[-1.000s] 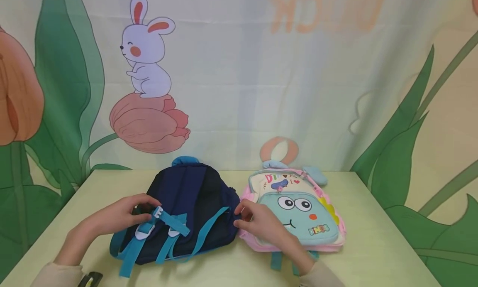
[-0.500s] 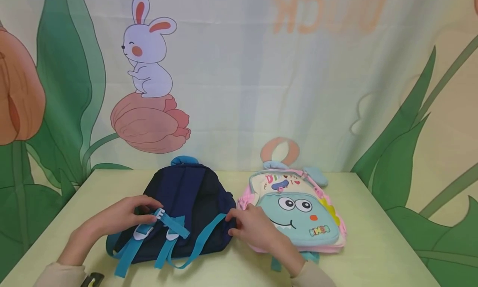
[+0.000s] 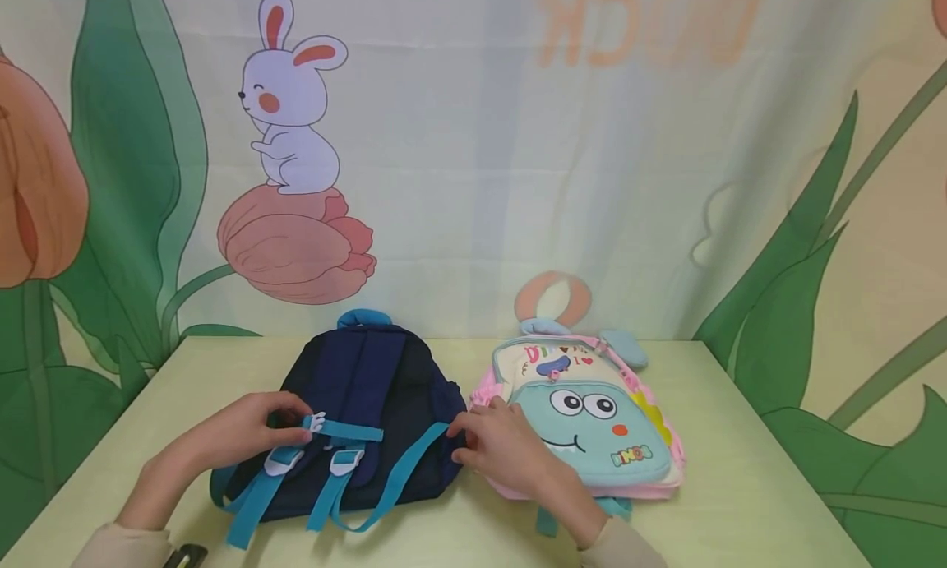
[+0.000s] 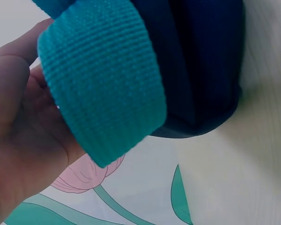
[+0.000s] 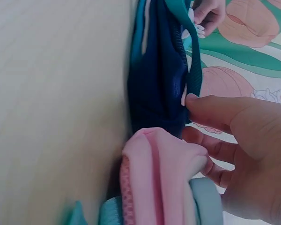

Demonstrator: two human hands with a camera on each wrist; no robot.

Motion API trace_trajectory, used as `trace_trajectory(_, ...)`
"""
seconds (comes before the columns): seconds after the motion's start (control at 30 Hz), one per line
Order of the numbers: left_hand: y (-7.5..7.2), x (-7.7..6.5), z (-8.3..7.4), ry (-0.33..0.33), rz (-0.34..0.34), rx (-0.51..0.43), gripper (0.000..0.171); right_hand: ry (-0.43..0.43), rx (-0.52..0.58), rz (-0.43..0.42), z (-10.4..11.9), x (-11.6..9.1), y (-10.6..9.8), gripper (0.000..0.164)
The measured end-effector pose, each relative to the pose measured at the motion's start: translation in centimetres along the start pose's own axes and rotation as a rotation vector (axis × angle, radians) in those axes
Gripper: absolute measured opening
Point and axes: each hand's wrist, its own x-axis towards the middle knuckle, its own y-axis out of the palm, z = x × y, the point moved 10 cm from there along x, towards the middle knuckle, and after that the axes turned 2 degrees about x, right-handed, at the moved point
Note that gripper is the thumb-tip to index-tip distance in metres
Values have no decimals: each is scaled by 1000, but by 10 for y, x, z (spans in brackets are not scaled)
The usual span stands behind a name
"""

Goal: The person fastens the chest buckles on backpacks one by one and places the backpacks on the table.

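A limp navy fabric backpack with dark mesh back padding (image 3: 413, 379) lies back-side up on the pale yellow-green surface (image 3: 740, 469), its straps facing upward. On its left half, the left hand (image 3: 247, 430) pinches a flat teal webbing strap (image 3: 355, 431) just beside a white plastic clip (image 3: 316, 422). At the backpack's right edge, the right hand (image 3: 503, 445) is curled with thumb and forefinger a little apart; in the right wrist view its thumb touches another teal webbing strap, but I cannot tell whether it grips strap or cloth. Just right of the backpack lies a cream, mint and pink cartoon-dinosaur backpack (image 3: 602, 441); behind both hangs a printed fabric curtain (image 3: 459, 182). The navy backpack looks soft and light, likely to sag and slide if only a strap is pulled; its webbing seems pliable, the clip the stiffest part. The padded blue loop (image 3: 365, 316) at its far end looks the surest hold for lifting, while the webbing close to the clip suits a fine pinch.
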Motion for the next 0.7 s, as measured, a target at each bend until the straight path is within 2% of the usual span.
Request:
trace_trajectory(0.17, -1, -2, 4, -26, -24, -15, 37, -33, 64, -33, 3, 3, -6, 18)
trace_trajectory(0.37, -11, -7, 8, -47, -95, 5, 35, -57, 119, -78, 8, 9, -12, 16)
trace_trajectory(0.6, -19, -9, 11, -67, -164, 1, 30, -114, 297, -20, 19, 15, -13, 16)
trace_trajectory(0.7, -18, -10, 12, -61, -169, -8, 27, -126, 318, 4, 24, 19, -12, 17)
